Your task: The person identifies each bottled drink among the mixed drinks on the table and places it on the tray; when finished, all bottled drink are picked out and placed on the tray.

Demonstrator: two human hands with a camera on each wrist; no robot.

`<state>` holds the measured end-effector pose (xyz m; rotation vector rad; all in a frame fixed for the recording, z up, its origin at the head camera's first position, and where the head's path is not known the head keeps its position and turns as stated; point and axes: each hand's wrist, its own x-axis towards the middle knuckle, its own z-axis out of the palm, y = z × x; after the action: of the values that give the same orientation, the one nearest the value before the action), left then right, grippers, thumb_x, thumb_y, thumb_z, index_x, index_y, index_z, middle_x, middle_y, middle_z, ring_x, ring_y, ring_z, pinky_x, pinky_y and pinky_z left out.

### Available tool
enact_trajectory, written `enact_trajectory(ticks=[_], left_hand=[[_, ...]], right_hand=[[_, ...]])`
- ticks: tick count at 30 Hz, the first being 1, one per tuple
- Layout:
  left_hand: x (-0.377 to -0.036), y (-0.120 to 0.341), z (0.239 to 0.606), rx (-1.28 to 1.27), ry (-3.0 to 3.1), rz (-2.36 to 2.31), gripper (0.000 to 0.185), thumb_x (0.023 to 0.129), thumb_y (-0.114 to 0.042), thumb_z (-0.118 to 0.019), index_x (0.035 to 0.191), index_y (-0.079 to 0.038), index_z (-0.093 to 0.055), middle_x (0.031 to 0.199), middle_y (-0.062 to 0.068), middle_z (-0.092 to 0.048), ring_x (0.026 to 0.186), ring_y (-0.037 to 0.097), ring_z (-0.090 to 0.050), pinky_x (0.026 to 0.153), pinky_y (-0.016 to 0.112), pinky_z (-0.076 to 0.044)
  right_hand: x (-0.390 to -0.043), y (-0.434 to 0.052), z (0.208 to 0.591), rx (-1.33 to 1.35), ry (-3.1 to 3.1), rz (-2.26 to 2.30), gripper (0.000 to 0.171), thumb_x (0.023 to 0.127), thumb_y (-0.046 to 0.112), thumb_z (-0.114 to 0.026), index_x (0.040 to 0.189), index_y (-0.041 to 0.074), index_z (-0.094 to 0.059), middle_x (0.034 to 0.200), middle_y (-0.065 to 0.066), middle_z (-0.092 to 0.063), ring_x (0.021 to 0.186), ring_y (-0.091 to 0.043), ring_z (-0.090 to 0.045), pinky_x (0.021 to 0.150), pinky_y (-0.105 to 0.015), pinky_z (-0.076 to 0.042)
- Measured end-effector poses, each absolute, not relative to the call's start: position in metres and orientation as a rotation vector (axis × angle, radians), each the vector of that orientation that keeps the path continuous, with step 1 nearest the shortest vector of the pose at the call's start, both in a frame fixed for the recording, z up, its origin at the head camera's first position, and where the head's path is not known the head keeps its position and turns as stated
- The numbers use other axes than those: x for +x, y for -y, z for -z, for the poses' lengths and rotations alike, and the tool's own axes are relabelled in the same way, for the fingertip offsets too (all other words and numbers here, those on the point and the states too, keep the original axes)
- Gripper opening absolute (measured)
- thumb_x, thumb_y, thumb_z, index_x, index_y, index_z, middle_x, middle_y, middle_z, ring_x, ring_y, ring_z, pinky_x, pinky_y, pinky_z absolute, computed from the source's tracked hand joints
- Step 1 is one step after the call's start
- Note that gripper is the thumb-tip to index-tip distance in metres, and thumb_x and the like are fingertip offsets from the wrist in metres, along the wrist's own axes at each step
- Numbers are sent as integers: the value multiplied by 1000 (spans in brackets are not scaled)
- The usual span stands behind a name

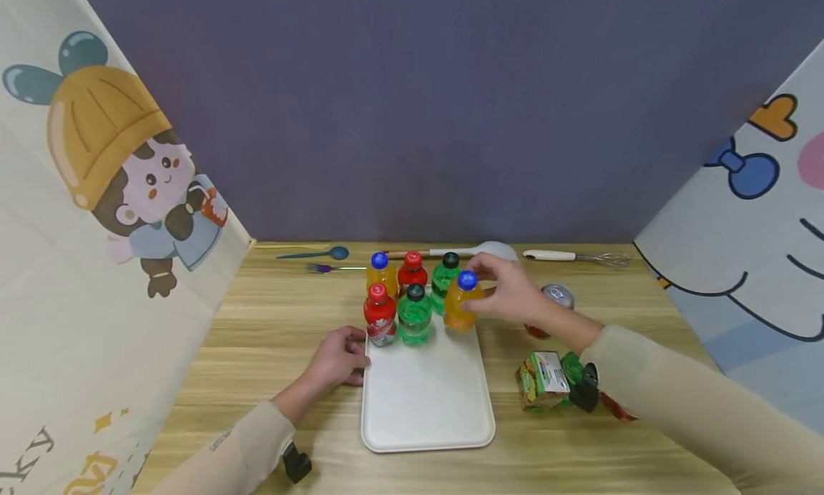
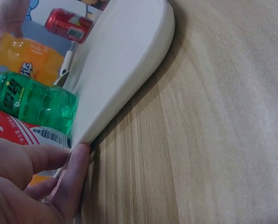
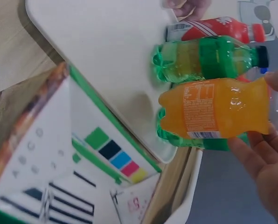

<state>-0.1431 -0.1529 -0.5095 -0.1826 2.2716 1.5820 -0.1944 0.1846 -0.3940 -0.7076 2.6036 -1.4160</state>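
Observation:
My right hand (image 1: 511, 291) grips an orange soda bottle (image 1: 458, 310) with a blue cap, held upright over the back right of a white tray (image 1: 428, 402). In the right wrist view its base overlaps a green bottle behind. My left hand (image 1: 337, 355) pinches the tray's left rim between thumb and fingers. Beside it on the tray stand a red bottle (image 1: 380, 320) and a green soda bottle (image 1: 415, 320). Behind them are another orange bottle (image 1: 381, 273), a second red bottle (image 1: 413, 272) and a second green bottle (image 1: 443, 284).
To the tray's right stand a soda can (image 1: 558, 295), a small food carton (image 1: 543, 380) and a green bottle (image 1: 571, 368), partly hidden by the right sleeve. Along the back wall lie a spoon (image 1: 337, 252), a fork (image 1: 318, 268), a white ladle (image 1: 497, 250) and a whisk (image 1: 605, 259).

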Motion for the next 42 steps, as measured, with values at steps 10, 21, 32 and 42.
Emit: enact_trajectory(ticks=[10,21,32,42], left_hand=[[-144,153,508,-171,-2268,-1583,53,84,9,-73,134,3,-56,99,16,-62,67,23,-65,56,38,-66],[-145,154,510,-183,-2227,-1633,53,83,11,-72,133,5,-55,98,16,-61,64,23,-65,55,37,-65],[-145,153,512,-181,-2237,-1633,53,83,10,-73,133,4,-56,98,16,-61,65,23,-65,56,38,-66],[-141,153,508,-179,-2252,-1624,52,83,10,-73,132,4,-56,98,15,-61,65,22,-65,55,37,-65]], right_hand=[[-196,-174,409,-678,-2601,1371,45,74,12,-91,108,12,-62,106,-4,-71,110,-31,-69,77,-30,-67],[-193,-167,412,-607,-2692,1227,44,73,16,-91,106,12,-62,104,-3,-69,109,-32,-69,97,-50,-61],[-194,-174,410,-604,-2745,1165,44,76,29,-92,108,13,-66,105,-3,-70,97,-26,-71,86,-40,-65],[-190,-183,402,-694,-2621,1107,57,82,31,-88,129,12,-64,123,-2,-69,114,-27,-67,88,-40,-64]])
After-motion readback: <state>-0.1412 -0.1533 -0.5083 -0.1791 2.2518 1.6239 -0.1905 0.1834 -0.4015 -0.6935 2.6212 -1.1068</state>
